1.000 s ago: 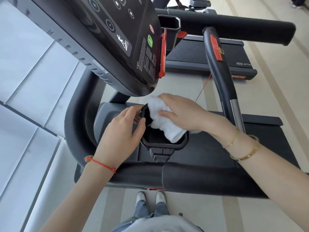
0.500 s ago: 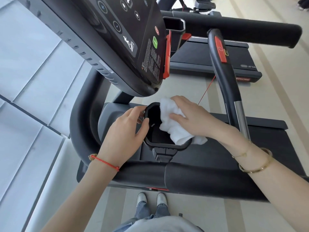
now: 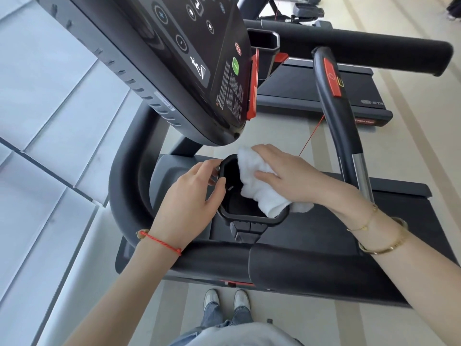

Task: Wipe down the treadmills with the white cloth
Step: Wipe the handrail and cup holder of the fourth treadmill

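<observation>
The white cloth (image 3: 262,188) lies bunched over the right side of the cup holder (image 3: 252,196), under the console (image 3: 199,71), with the right hand (image 3: 291,176) pressing it down, fingers spread nearly flat. The left hand (image 3: 192,196) curls round the cup holder's left rim. To clean it well, I judge the cloth should go round the whole rim and down inside while that grip steadies it.

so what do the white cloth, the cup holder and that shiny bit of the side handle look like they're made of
White cloth: soft fuzzy terry or microfibre, going by its nap and folds. Cup holder: likely moulded black plastic, with a smooth, slightly glossy rim. Shiny handle section: probably polished metal, given its silvery reflections.
</observation>
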The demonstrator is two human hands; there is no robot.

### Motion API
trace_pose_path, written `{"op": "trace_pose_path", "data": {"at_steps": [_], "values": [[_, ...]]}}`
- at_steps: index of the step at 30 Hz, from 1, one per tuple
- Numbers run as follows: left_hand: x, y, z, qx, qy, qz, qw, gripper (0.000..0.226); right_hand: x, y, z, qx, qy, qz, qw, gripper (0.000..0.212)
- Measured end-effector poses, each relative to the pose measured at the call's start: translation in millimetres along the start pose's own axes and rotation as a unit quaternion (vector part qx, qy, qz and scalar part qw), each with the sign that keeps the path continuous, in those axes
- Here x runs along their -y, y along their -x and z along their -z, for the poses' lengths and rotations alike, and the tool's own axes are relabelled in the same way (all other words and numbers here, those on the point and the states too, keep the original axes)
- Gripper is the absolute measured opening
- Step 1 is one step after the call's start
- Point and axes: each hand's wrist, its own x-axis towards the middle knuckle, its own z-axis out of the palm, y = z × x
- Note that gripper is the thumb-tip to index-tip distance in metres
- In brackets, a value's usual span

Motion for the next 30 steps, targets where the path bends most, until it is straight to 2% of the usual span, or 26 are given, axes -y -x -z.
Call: {"op": "trace_pose_path", "data": {"at_steps": [3, 6, 10, 13, 15, 18, 22, 24, 27, 30], "values": [[0.2, -0.7, -0.6, 0.001, -0.002, 0.004, 1.0, 0.034, 17.2, -25.7, 0.7, -0.001, 0.055, 0.039, 0.998, 0.033], [0.7, -0.4, -0.1, 0.002, -0.002, 0.003, 1.0, 0.033, 21.8, -27.8, -0.2, -0.01, 0.064, 0.035, 0.997, 0.028], [-0.2, -1.2, -0.1, 0.005, -0.002, 0.005, 1.0, 0.039, 12.3, 2.6, -7.5, -0.07, -0.016, -0.091, 0.993, 0.026], [0.5, -1.6, -0.6, 0.009, 0.003, 0.004, 1.0, 0.039, 19.7, 32.1, -24.1, -0.103, -0.139, -0.208, 0.963, 0.04], [0.3, -1.5, -0.7, 0.01, 0.004, 0.002, 1.0, 0.038, 27.9, 50.2, -36.1, -0.107, -0.205, -0.245, 0.942, 0.046], [-0.1, -1.3, -0.8, 0.012, 0.003, 0.002, 1.0, 0.039, 30.2, 50.7, -35.9, -0.088, -0.213, -0.257, 0.939, 0.048], [-0.1, -1.4, -1.4, 0.014, 0.002, 0.0, 1.0, 0.037, 26.6, 21.0, -12.3, -0.076, -0.174, -0.25, 0.95, 0.034], [-0.2, -1.2, -1.1, 0.012, 0.0, -0.004, 1.0, 0.036, 29.3, 22.9, -13.3, -0.083, -0.19, -0.251, 0.946, 0.031], [0.2, -2.0, -1.1, 0.008, -0.003, -0.002, 1.0, 0.036, 38.8, 51.1, -30.7, -0.084, -0.242, -0.272, 0.928, 0.04], [-0.1, -1.8, -1.3, 0.011, -0.004, 0.0, 1.0, 0.037, 39.5, 59.4, -37.6, -0.068, -0.243, -0.275, 0.928, 0.032]]}}
